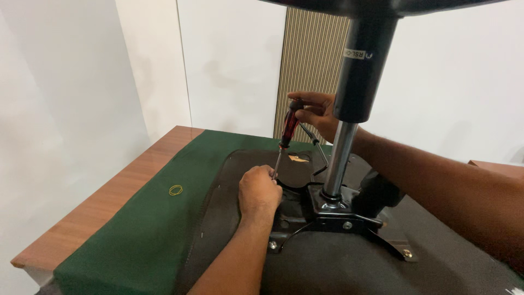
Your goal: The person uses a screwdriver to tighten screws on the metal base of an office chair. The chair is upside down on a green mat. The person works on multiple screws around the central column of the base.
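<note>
Upturned chair seat (338, 267) fills the bottom of the view, dark fabric underside facing up, lying on a green cloth (147, 229) spread over a wooden tabletop (103, 202).

Black metal mechanism plate (333, 224) sits on the seat underside; silver bolt heads visible at its corners and front edge. Chrome gas lift column (339, 158) stands upright out of the plate, running up into a black outer sleeve (363, 71). Top of the frame cuts off the dark chair base (382, 5). A thin wire lever (316, 147) curves up just left of the column.

Left hand (259, 191) rests on the seat just left of the plate, fingers curled closed around the lower metal shaft of the screwdriver (285, 139), steadying it near the tip. Tip itself is hidden behind the hand, so can't tell what it's seated in.

Right hand (316, 112) is higher and further back, next to the black sleeve, fingers clamped on the top of the screwdriver's red-and-black handle. Forearm comes in from the right edge, passing behind the column.

Screwdriver stands near vertical, slightly tilted, handle up, between the two hands, just left of the column.

A small yellow ring (175, 190) lies on the green cloth, well apart to the left. Behind: white walls, a ribbed beige panel (305, 71).
</note>
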